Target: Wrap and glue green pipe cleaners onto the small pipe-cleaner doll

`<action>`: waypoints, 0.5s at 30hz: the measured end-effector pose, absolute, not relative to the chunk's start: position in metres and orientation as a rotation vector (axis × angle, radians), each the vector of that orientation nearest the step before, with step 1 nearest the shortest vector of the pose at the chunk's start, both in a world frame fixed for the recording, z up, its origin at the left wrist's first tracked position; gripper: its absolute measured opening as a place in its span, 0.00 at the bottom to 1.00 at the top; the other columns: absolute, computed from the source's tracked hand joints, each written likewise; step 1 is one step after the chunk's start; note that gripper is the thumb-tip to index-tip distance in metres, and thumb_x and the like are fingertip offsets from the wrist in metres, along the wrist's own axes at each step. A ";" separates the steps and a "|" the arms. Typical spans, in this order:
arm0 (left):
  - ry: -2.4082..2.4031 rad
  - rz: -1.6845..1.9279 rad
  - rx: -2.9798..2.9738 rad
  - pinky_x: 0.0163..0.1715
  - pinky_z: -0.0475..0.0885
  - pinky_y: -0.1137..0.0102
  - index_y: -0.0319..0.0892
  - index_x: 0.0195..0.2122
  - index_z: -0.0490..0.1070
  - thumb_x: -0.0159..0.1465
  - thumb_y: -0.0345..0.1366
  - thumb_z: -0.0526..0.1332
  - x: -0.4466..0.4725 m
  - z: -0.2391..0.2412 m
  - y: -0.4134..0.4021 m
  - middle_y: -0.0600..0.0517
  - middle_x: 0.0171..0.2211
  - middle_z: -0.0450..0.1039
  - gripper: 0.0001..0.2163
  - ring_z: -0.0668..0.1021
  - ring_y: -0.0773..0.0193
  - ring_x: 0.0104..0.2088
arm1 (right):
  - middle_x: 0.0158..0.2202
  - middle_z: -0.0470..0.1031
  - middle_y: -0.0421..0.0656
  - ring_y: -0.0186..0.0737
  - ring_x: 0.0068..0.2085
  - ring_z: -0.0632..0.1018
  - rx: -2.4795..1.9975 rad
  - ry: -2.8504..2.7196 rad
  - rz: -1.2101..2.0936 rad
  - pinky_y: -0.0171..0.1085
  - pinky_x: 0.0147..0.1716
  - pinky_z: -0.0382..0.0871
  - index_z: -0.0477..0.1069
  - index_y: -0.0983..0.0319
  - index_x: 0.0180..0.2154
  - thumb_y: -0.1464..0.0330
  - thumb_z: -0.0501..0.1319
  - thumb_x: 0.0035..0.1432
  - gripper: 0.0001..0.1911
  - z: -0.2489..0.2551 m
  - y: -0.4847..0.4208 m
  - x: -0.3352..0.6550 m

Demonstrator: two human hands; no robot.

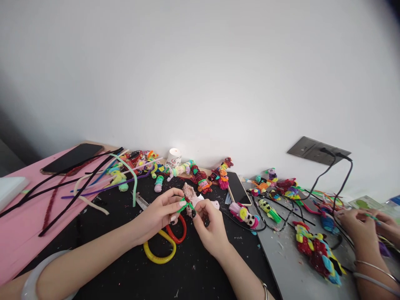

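Note:
My left hand (168, 206) is closed, pinching a small piece of green pipe cleaner (186, 205) with a bit of dark red on it. Thumb and fingers of my right hand (210, 223) are pressed together on the other end of this green piece. Just behind my fingertips is a fuzzy brownish-pink thing (189, 191), partly hidden, beside a pale pink object (215, 204) whose kind I cannot make out. Below my left hand lie scissors (160, 248) with one yellow and one red handle loop; their blades pass under the hand.
Loose pipe cleaners (78, 195) spread over a pink sheet (23, 237) at left, near a phone (72, 158). Pipe-cleaner dolls (200, 177), a paper cup (174, 157) and another phone (239, 189) line the wall. Black cables (340, 187) run right, near another person's hands (362, 229).

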State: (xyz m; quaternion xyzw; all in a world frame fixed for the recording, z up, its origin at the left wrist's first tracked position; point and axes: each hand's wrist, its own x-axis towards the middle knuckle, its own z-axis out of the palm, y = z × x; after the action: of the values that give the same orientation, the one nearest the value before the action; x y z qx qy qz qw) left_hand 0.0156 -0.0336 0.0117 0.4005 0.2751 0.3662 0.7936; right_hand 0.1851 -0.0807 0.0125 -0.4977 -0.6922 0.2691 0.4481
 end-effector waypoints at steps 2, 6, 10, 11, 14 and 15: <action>0.587 0.775 0.823 0.21 0.59 0.78 0.44 0.38 0.66 0.57 0.36 0.65 0.015 0.012 -0.033 0.60 0.26 0.62 0.10 0.61 0.78 0.19 | 0.21 0.59 0.34 0.31 0.21 0.62 -1.229 -1.713 0.671 0.31 0.20 0.55 0.62 0.59 0.31 0.74 0.55 0.53 0.04 0.013 -0.081 0.185; 0.599 0.762 0.732 0.20 0.58 0.79 0.42 0.37 0.69 0.57 0.35 0.66 0.015 0.011 -0.032 0.60 0.24 0.59 0.09 0.59 0.79 0.18 | 0.21 0.59 0.34 0.31 0.21 0.62 -1.217 -1.719 0.672 0.31 0.21 0.55 0.62 0.59 0.31 0.75 0.55 0.52 0.05 0.014 -0.081 0.185; 0.587 0.768 0.647 0.18 0.56 0.80 0.40 0.37 0.71 0.56 0.32 0.67 0.014 0.010 -0.031 0.59 0.24 0.60 0.09 0.59 0.79 0.18 | 0.22 0.59 0.34 0.31 0.22 0.62 -1.214 -1.715 0.672 0.31 0.21 0.55 0.62 0.59 0.31 0.76 0.54 0.52 0.06 0.015 -0.081 0.185; 0.590 0.773 0.633 0.17 0.56 0.80 0.40 0.36 0.72 0.56 0.31 0.67 0.014 0.010 -0.031 0.59 0.24 0.60 0.08 0.59 0.79 0.18 | 0.22 0.59 0.34 0.31 0.22 0.62 -1.211 -1.715 0.674 0.31 0.21 0.55 0.62 0.59 0.32 0.75 0.54 0.52 0.06 0.015 -0.081 0.185; 0.607 0.783 0.608 0.17 0.56 0.80 0.40 0.36 0.72 0.55 0.30 0.67 0.014 0.011 -0.032 0.58 0.24 0.61 0.08 0.59 0.79 0.18 | 0.22 0.60 0.34 0.32 0.22 0.62 -1.199 -1.713 0.678 0.31 0.21 0.56 0.62 0.59 0.32 0.75 0.54 0.52 0.05 0.014 -0.081 0.184; 0.608 0.784 0.601 0.17 0.56 0.80 0.39 0.36 0.72 0.55 0.30 0.67 0.014 0.011 -0.032 0.58 0.24 0.61 0.08 0.59 0.79 0.18 | 0.22 0.60 0.34 0.32 0.22 0.62 -1.198 -1.711 0.680 0.31 0.21 0.56 0.62 0.59 0.32 0.75 0.54 0.53 0.05 0.014 -0.081 0.184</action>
State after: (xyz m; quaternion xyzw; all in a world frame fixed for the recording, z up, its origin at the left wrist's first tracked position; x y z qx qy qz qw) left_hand 0.0143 -0.0317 0.0115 0.2839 0.2873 0.3705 0.8364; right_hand 0.1840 -0.0813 0.0139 -0.4857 -0.6936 0.2758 0.4549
